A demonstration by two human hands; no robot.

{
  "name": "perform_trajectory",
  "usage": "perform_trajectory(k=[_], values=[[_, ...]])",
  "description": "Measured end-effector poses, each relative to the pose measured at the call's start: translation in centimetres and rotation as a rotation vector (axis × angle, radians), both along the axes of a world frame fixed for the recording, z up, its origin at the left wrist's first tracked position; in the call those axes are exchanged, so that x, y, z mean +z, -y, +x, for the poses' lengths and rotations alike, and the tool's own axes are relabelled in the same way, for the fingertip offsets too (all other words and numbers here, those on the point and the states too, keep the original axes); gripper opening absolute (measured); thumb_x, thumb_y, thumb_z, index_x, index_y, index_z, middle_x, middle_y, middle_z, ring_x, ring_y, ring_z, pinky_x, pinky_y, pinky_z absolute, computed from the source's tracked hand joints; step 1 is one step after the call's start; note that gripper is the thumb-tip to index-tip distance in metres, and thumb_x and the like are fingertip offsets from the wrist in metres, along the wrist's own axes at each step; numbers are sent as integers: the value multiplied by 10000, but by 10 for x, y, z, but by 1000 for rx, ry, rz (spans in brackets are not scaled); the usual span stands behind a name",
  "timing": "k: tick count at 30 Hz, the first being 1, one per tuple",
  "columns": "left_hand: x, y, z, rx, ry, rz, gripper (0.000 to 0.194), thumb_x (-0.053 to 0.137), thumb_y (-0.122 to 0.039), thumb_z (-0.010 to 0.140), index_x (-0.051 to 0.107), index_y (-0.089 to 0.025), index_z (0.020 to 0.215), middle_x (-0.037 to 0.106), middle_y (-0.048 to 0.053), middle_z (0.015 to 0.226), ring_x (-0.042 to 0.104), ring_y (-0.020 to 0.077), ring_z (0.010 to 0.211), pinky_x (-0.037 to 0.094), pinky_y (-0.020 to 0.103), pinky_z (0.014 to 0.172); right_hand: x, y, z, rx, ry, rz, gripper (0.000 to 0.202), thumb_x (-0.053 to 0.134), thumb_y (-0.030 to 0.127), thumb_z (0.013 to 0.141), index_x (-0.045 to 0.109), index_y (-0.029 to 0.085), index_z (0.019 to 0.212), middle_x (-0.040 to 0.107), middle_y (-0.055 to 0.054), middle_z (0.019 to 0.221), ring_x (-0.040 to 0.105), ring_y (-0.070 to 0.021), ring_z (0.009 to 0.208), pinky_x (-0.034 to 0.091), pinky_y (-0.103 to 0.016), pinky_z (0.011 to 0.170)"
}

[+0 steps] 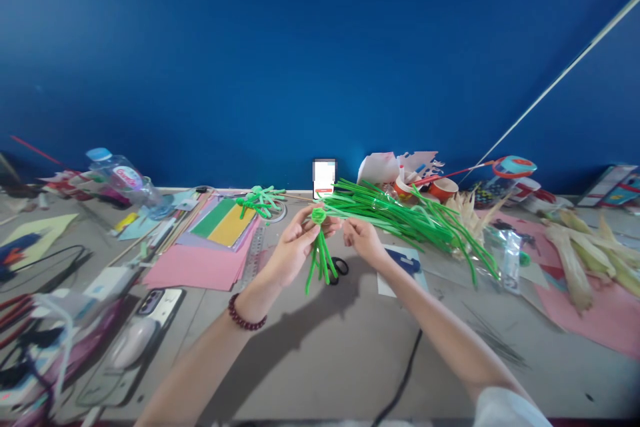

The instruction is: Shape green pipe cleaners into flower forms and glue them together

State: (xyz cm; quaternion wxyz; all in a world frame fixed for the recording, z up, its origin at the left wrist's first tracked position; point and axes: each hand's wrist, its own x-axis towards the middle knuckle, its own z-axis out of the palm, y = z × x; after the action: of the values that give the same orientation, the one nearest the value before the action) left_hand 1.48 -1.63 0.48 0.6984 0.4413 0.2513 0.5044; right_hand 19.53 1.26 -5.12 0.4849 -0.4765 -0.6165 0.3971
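Observation:
My left hand (pixel 299 240), with a dark beaded bracelet at the wrist, pinches a bundle of bright green pipe cleaners (pixel 320 257). Its top is coiled into a small round knob, and several fuzzy ends hang below the fingers. Just to the right, my right hand (pixel 361 240) is closed with its fingers curled; whatever it may hold is hidden. Black-handled scissors (pixel 340 269) lie on the table under and behind the hanging strands. A large pile of loose green pipe cleaners (pixel 400 210) spreads behind and right of my right hand.
A phone (pixel 324 180) leans against the blue wall. On the left are coloured sheets (pixel 200 263), shaped green pipe cleaners (pixel 263 200), a bottle (pixel 127 177), a mouse (pixel 134 343) and cables. Rightward lie corn husks (pixel 575 253), paper cups (pixel 443 187) and pink paper (pixel 595 320).

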Motion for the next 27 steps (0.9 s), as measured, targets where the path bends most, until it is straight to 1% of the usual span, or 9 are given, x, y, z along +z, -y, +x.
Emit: perform_trajectory(k=[4,7,8,9,11,14,18,22,27], values=[[-5,-3,2,9,14,-66,286,677,-212,786,617,-189,1064,698,49,937,679,194,917,493,351,895,-9,0,4,32,346,75,453,542,421,846,459,204,457,455,26,418,389,-109,420,285,-265,497],[-9,-5,2,63,5,-89,311,710,-196,750,654,-188,1056,686,18,872,671,153,840,498,300,858,-11,-2,7,94,496,176,132,611,293,778,650,205,688,641,-22,649,538,-162,587,372,-279,588],[-9,-6,2,72,2,-93,318,719,-198,741,663,-188,1053,683,12,859,666,143,824,499,290,852,-9,-3,8,112,489,207,94,623,265,759,681,214,813,682,-41,771,573,-181,670,404,-293,636],[-10,-7,2,74,-5,-94,321,728,-207,734,670,-188,1049,682,10,852,663,138,813,500,284,849,-6,-2,7,120,463,235,176,626,246,752,685,223,916,696,-56,873,589,-194,733,426,-307,676],[-11,-9,0,69,-30,-88,331,740,-232,728,676,-191,1050,684,14,877,660,133,805,504,283,849,4,1,6,71,380,278,225,602,244,785,675,236,998,693,-66,955,593,-197,766,449,-326,707],[-14,-10,0,59,-64,-59,364,760,-259,714,659,-197,1059,686,26,895,662,144,794,516,292,824,25,14,3,-74,186,325,166,549,277,865,674,239,966,686,-63,924,598,-194,769,473,-338,722],[-17,-9,1,2,-54,1,305,761,-292,723,625,-191,977,672,16,785,656,137,731,514,265,742,45,33,-2,-39,8,320,166,597,303,857,673,251,995,683,-57,973,624,-202,844,503,-357,777],[-12,-3,3,-52,-83,32,240,734,-281,753,641,-165,942,666,28,771,633,125,717,498,248,726,50,42,-7,2,-32,309,209,678,294,801,683,261,1007,672,-52,945,623,-188,764,523,-356,723],[0,3,4,-41,-49,-23,210,740,-301,727,674,-155,862,672,40,804,634,139,705,506,269,720,53,47,-10,-52,27,372,171,690,264,793,704,294,961,681,-37,919,616,-186,730,514,-363,718]])
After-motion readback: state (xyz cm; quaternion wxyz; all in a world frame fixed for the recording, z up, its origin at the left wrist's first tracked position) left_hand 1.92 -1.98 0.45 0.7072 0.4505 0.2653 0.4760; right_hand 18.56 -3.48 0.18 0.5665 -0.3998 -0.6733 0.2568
